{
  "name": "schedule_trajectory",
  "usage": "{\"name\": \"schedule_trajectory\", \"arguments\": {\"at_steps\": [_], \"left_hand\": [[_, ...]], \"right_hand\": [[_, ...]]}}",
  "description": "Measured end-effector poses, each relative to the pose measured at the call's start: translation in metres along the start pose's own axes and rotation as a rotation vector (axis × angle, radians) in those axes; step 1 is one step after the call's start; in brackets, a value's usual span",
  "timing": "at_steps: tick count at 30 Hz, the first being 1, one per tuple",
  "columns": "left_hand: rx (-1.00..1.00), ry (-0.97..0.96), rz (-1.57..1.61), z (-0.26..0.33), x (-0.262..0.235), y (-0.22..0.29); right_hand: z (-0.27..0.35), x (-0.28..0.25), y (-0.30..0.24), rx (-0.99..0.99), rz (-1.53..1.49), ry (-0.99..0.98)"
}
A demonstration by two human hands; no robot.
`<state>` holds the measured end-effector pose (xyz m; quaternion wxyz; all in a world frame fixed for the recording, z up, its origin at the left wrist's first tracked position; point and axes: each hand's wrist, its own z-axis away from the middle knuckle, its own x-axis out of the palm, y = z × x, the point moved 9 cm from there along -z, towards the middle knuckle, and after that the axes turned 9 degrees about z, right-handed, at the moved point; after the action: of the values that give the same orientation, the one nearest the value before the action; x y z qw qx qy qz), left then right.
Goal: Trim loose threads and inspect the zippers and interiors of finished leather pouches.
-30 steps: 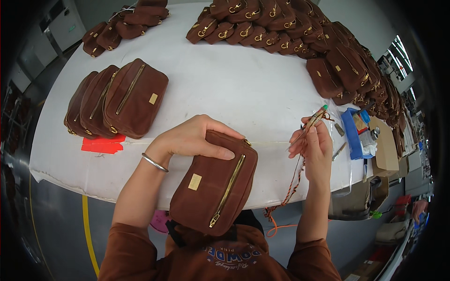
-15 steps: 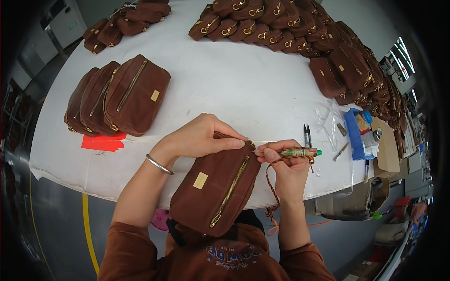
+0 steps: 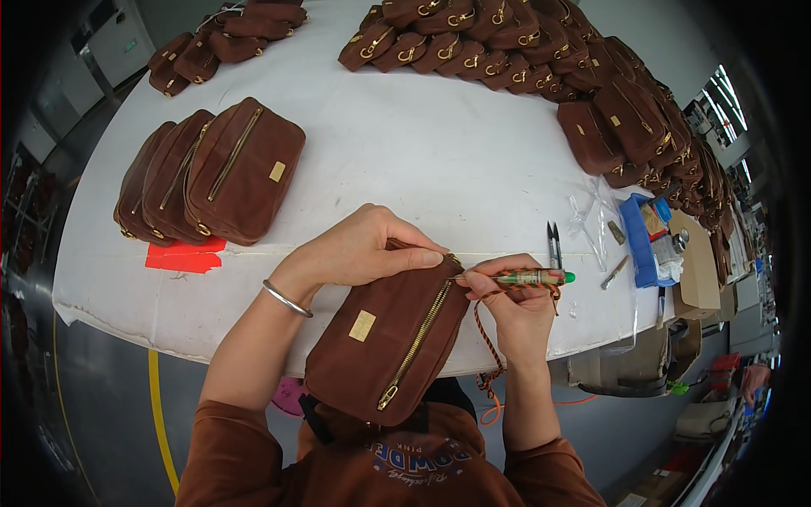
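A brown zippered bag (image 3: 376,334) with a small gold plate leans at the table's near edge, against my lap. My left hand (image 3: 359,245) pinches its upper edge between thumb and fingers, by the end of the outer zipper. In my right hand (image 3: 511,296) is a pen-shaped tool (image 3: 541,277) with a green end and a thin tip, an orange-and-black cord wound about it. That tip meets the bag's upper right corner, near the top of the front zipper (image 3: 414,346); whether it goes into the leather I cannot tell.
Three similar brown bags (image 3: 245,173) stand at the left by a red patch (image 3: 186,256). Many more pile up at the far right (image 3: 625,127). Black thread snips (image 3: 553,245), clear plastic film and a blue bin (image 3: 644,249) of small items lie right of my hands.
My right hand has moved slightly left, bringing the tool's tip from just beside the bag's corner up against it. The left hand keeps its place on the edge.
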<state>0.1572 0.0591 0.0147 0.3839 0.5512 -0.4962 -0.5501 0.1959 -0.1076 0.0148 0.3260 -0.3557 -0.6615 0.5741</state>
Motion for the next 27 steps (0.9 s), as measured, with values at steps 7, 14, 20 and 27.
{"name": "schedule_trajectory", "arguments": {"at_steps": [7,14,20,27], "left_hand": [[-0.008,-0.001,-0.029,-0.001,0.0,-0.001],[-0.053,0.007,-0.02,0.0,0.0,-0.004],[-0.117,-0.03,0.036,-0.001,0.0,-0.007],[-0.129,-0.056,0.136,-0.002,0.002,-0.014]], "right_hand": [[-0.002,-0.001,-0.002,-0.046,0.081,-0.024],[0.001,0.001,-0.002,-0.043,0.161,0.011],[0.015,0.008,-0.029,-0.49,0.382,0.057],[0.039,0.029,-0.049,-1.02,0.722,0.096]]}}
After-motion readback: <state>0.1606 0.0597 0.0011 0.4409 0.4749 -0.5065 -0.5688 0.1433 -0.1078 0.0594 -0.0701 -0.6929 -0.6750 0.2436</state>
